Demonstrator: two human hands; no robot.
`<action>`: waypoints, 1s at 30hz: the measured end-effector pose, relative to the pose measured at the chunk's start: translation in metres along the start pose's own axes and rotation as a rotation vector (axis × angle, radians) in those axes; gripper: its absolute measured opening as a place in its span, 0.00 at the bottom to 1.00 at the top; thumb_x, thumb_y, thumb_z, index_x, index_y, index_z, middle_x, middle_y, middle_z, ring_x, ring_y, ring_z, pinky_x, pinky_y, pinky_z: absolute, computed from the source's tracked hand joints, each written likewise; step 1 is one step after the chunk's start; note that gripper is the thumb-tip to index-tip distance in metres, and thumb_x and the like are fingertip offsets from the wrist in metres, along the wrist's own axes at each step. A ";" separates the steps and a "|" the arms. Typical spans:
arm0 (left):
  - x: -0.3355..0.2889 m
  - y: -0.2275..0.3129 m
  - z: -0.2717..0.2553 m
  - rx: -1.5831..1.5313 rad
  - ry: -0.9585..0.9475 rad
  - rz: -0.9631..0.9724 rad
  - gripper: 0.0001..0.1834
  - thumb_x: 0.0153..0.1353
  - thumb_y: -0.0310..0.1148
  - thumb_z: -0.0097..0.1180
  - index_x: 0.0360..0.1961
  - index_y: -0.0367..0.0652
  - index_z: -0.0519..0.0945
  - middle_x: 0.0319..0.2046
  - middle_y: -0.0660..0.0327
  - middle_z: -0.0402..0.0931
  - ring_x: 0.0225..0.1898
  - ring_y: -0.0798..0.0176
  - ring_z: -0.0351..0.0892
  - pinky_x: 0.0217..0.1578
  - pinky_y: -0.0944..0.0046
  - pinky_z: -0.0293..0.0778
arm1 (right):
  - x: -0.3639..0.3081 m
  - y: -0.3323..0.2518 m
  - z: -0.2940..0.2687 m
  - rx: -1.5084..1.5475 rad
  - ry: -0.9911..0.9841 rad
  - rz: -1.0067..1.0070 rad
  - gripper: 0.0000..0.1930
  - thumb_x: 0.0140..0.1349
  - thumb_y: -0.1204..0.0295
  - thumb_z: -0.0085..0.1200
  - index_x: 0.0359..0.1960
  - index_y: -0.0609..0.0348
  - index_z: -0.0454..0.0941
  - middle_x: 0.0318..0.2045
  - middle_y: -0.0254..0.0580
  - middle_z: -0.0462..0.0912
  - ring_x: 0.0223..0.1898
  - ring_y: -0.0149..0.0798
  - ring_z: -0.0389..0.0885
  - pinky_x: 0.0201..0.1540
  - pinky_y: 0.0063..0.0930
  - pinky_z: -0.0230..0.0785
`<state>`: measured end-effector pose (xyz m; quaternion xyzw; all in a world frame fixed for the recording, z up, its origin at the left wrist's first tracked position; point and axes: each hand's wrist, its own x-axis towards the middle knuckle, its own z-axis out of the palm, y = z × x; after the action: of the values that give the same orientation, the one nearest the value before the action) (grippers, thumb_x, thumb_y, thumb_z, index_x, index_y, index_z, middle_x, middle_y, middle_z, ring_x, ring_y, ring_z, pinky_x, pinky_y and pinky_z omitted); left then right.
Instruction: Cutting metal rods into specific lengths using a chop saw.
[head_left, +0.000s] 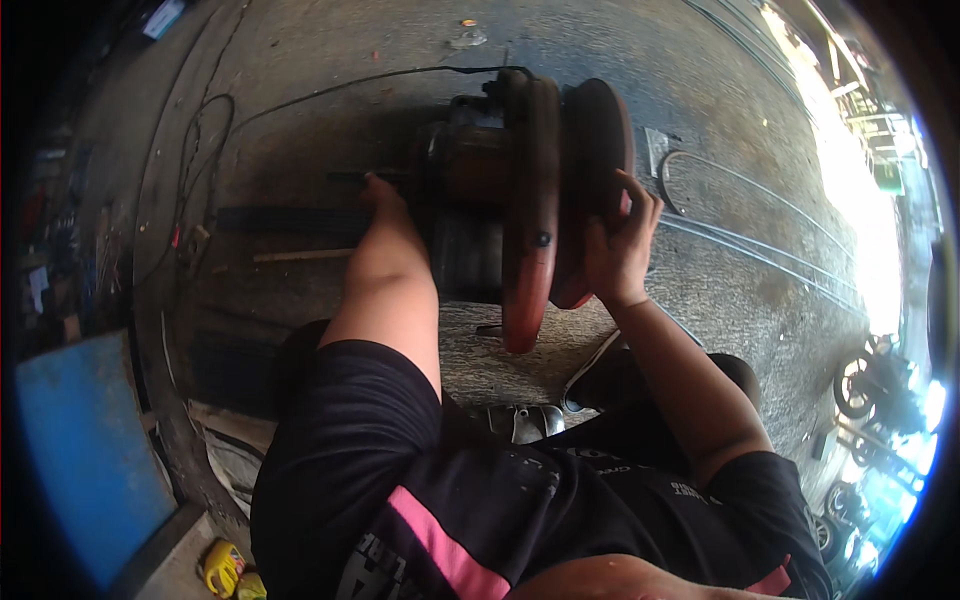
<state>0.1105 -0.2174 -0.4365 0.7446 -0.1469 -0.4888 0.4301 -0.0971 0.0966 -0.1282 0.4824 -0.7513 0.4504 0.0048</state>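
A dark, heavy machine that looks like a cut-off saw stands in front of me. Its motor body (475,165) is at the left, and a worn red curved guard (530,220) rises in the middle. Right of the guard is a round disc-shaped part (600,130) with a red rim. My right hand (622,245) grips this disc's near right edge, thumb on one side and fingers on the other. Left of the motor my left hand (383,200) is closed in deep shade, beside a thin dark rod (348,177). What it holds is hidden.
A black cable (350,82) runs left from the machine over the rough floor. Long thin metal rods (760,252) lie at the right. A blue panel (90,440) and yellow bottle (222,568) stand lower left. Motorcycle wheels (855,385) show at the far right.
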 end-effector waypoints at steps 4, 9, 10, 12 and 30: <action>0.007 -0.003 -0.002 0.094 0.006 0.030 0.30 0.65 0.52 0.48 0.46 0.29 0.79 0.41 0.45 0.81 0.40 0.46 0.82 0.42 0.50 0.78 | -0.002 0.000 0.001 -0.022 -0.004 0.036 0.30 0.50 0.82 0.50 0.59 0.57 0.64 0.51 0.54 0.65 0.56 0.56 0.66 0.60 0.45 0.62; -0.005 0.005 -0.008 0.204 0.010 0.008 0.30 0.67 0.52 0.47 0.45 0.28 0.78 0.38 0.46 0.81 0.37 0.48 0.83 0.37 0.50 0.78 | -0.001 0.002 0.001 -0.046 -0.008 0.011 0.30 0.50 0.82 0.49 0.59 0.57 0.64 0.52 0.53 0.65 0.56 0.55 0.65 0.60 0.45 0.62; -0.009 0.007 -0.009 0.215 0.014 0.014 0.31 0.67 0.52 0.47 0.46 0.28 0.78 0.39 0.46 0.81 0.38 0.47 0.83 0.39 0.50 0.78 | -0.001 0.002 0.001 -0.034 -0.013 0.027 0.30 0.50 0.82 0.49 0.59 0.57 0.64 0.52 0.53 0.65 0.56 0.55 0.65 0.60 0.45 0.62; -0.019 0.010 -0.010 0.241 0.019 0.023 0.31 0.67 0.52 0.47 0.47 0.28 0.77 0.42 0.44 0.80 0.41 0.46 0.82 0.42 0.50 0.79 | -0.001 0.002 0.001 -0.047 -0.016 0.028 0.30 0.50 0.82 0.49 0.60 0.57 0.64 0.52 0.54 0.65 0.56 0.55 0.65 0.60 0.45 0.62; -0.064 0.033 -0.015 0.462 0.070 0.077 0.29 0.69 0.47 0.45 0.53 0.26 0.73 0.53 0.40 0.74 0.55 0.43 0.75 0.56 0.50 0.72 | -0.001 -0.001 0.000 -0.046 -0.007 0.044 0.29 0.50 0.81 0.49 0.59 0.56 0.65 0.51 0.52 0.66 0.57 0.55 0.65 0.60 0.44 0.61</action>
<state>0.0988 -0.1884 -0.3703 0.8337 -0.2681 -0.3993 0.2714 -0.0962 0.0968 -0.1284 0.4669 -0.7719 0.4315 0.0032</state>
